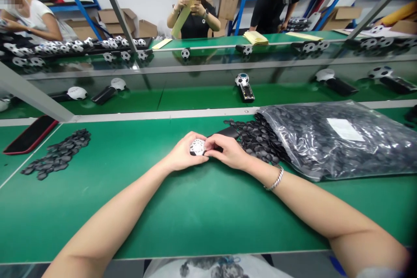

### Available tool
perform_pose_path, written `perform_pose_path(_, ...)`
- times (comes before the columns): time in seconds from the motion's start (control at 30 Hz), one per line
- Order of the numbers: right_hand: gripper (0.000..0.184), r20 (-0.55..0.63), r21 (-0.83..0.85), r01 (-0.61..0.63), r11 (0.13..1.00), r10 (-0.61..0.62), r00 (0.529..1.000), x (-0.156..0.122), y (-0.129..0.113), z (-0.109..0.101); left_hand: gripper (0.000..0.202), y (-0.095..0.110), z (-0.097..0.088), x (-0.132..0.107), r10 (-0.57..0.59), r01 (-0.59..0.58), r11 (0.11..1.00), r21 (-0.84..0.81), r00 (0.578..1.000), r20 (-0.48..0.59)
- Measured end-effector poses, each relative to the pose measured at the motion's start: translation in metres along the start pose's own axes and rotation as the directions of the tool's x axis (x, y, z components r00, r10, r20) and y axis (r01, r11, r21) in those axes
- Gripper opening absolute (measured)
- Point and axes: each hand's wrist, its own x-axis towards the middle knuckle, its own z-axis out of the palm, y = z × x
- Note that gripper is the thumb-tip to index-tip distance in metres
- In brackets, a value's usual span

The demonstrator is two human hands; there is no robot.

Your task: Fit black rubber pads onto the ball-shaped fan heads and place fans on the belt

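Between both hands, over the green table, is a small device with a white-and-black soccer-ball head [197, 147]. Its dark handle [229, 133] points to the right behind my fingers. My left hand [184, 153] is closed around the ball from the left, thumb below. My right hand [226, 150] pinches at the ball's right side; whatever is between those fingertips is hidden. Close to my right hand lies a heap of small black flat pieces [260, 139], spilling from a clear plastic bag [325, 147] full of them.
A smaller pile of black pieces [58, 154] and a red-edged phone [31, 134] lie at the left. Beyond a pale rail, soccer-ball devices [244, 87] rest on a green conveyor [195, 95]. Several people stand or sit across the line, one holding a yellow sheet [181, 21].
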Motion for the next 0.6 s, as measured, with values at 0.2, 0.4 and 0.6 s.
perform_pose_path(0.2, 0.031, -0.016, -0.157, -0.048, 0.986, 0.046, 0.999, 0.006, 0.008, -0.002, 0.036, 0.004, 0.008, -0.004, -0.011, 0.012, 1.0, 0.009, 0.998, -0.06)
perform_pose_path(0.4, 0.036, -0.004, -0.278, -0.045, 0.96, 0.045, 0.999, 0.017, 0.016, 0.001, 0.033, -0.005, 0.001, 0.004, -0.054, 0.052, 0.996, -0.07, 0.998, -0.034)
perform_pose_path(0.6, 0.049, 0.165, -0.602, 0.088, 0.794, 0.016, 0.986, 0.031, 0.014, -0.026, 0.043, -0.015, -0.012, 0.009, -0.408, 0.333, 0.697, -0.635, 0.912, 0.03)
